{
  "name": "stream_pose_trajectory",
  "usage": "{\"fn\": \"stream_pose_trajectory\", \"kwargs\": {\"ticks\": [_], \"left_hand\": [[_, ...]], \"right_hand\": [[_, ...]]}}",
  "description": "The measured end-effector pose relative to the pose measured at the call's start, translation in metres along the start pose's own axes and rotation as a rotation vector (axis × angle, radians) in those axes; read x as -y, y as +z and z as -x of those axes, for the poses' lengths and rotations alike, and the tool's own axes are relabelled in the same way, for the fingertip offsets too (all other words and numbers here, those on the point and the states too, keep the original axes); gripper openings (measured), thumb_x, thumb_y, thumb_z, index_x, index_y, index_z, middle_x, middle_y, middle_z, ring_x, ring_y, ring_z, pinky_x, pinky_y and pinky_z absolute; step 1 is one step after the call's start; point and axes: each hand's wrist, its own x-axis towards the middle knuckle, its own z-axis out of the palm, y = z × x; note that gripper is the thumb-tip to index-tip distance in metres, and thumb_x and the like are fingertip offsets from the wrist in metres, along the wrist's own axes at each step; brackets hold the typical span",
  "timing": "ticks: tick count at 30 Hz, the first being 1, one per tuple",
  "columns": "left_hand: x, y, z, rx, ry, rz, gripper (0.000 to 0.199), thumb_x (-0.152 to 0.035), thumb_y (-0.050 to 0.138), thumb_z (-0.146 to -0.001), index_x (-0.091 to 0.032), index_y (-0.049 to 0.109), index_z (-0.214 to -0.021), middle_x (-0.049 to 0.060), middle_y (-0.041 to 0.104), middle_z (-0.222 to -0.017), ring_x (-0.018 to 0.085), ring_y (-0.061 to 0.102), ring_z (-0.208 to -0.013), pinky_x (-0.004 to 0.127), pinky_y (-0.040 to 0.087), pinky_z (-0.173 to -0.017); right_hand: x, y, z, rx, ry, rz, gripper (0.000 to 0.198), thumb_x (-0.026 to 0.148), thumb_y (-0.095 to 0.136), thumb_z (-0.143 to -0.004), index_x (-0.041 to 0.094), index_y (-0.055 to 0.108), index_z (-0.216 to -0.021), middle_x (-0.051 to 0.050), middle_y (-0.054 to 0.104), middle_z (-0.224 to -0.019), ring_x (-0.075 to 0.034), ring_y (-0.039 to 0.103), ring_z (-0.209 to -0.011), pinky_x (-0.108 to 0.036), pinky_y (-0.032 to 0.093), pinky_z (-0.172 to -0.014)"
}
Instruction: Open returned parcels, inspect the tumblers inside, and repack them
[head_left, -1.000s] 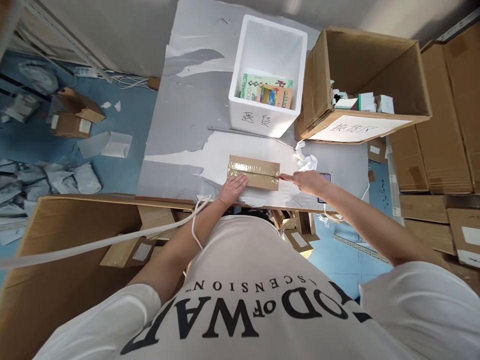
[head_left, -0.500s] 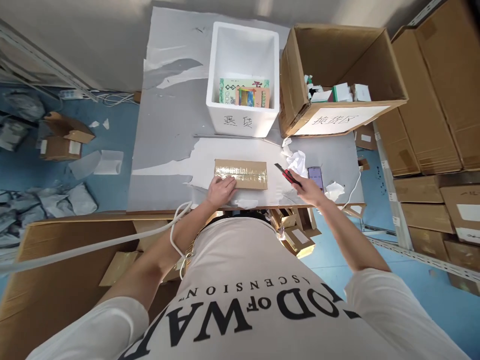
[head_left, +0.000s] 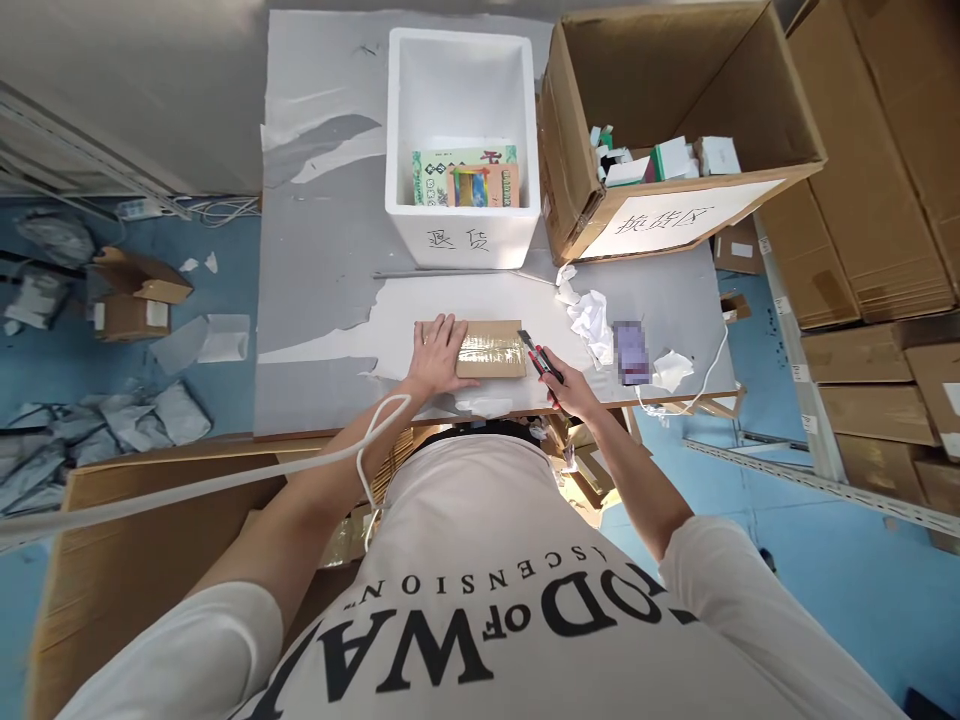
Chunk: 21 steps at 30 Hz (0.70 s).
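Observation:
A small brown cardboard box (head_left: 491,352) with shiny clear tape along its top lies near the table's front edge. My left hand (head_left: 439,357) spans its left end, fingers spread over the top towards the far edge and thumb along the near edge, gripping it against the table. In my right hand (head_left: 570,388) is a red and black utility knife (head_left: 545,367), with my fingers closed round the handle. The knife's tip is at the box's right end; whether it touches the tape I cannot tell.
Behind the box stand a white foam bin (head_left: 463,240) with colourful packets and a large open carton (head_left: 577,200) holding small boxes. Crumpled paper (head_left: 591,322) and a phone (head_left: 631,352) lie on the right. A white cable (head_left: 225,492) crosses over my left arm.
My left hand has moved from the box's near edge onto its left end, with fingers spread. My right hand has brought the utility knife left to the box's right end.

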Motion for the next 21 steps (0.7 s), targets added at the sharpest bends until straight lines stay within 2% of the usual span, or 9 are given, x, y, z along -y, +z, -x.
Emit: {"fn": "stream_pose_trajectory", "kwargs": {"ticks": [6, 11, 15, 21], "left_hand": [[-0.001, 0.000, 0.003, -0.024, -0.007, 0.011, 0.115, -0.076, 0.060, -0.067, -0.011, 0.023, -0.154, 0.023, 0.025, -0.158, 0.043, 0.016, -0.147, 0.061, -0.003, -0.116], [-0.002, 0.000, 0.004, -0.035, -0.010, 0.022, 0.114, -0.074, 0.061, -0.068, -0.011, 0.024, -0.154, 0.023, 0.026, -0.158, 0.042, 0.017, -0.147, 0.061, -0.004, -0.116], [-0.001, 0.000, 0.005, -0.037, -0.011, 0.042, 0.113, -0.072, 0.063, -0.067, -0.011, 0.024, -0.154, 0.022, 0.025, -0.158, 0.043, 0.017, -0.147, 0.060, -0.004, -0.116], [-0.001, 0.001, 0.005, -0.044, -0.011, 0.081, 0.114, -0.069, 0.067, -0.065, -0.013, 0.024, -0.154, 0.022, 0.026, -0.158, 0.043, 0.018, -0.147, 0.060, -0.005, -0.117]], "right_hand": [[0.006, -0.004, 0.004, -0.077, 0.003, 0.029, 0.070, 0.036, 0.049, -0.091, 0.031, 0.023, -0.156, -0.005, 0.067, -0.099, -0.007, 0.053, -0.051, -0.021, 0.048, -0.041], [0.011, 0.000, 0.004, -0.051, 0.028, 0.037, 0.071, 0.037, 0.049, -0.089, 0.029, 0.025, -0.156, -0.005, 0.066, -0.095, -0.007, 0.052, -0.051, -0.019, 0.045, -0.039], [0.006, 0.003, 0.005, -0.031, 0.032, -0.041, 0.071, 0.040, 0.050, -0.088, 0.031, 0.026, -0.155, -0.004, 0.064, -0.093, -0.007, 0.052, -0.051, -0.020, 0.044, -0.039], [0.003, -0.011, 0.004, 0.061, 0.022, -0.043, 0.071, 0.038, 0.054, -0.088, 0.030, 0.029, -0.154, 0.000, 0.060, -0.084, -0.006, 0.049, -0.048, -0.020, 0.044, -0.041]]}}
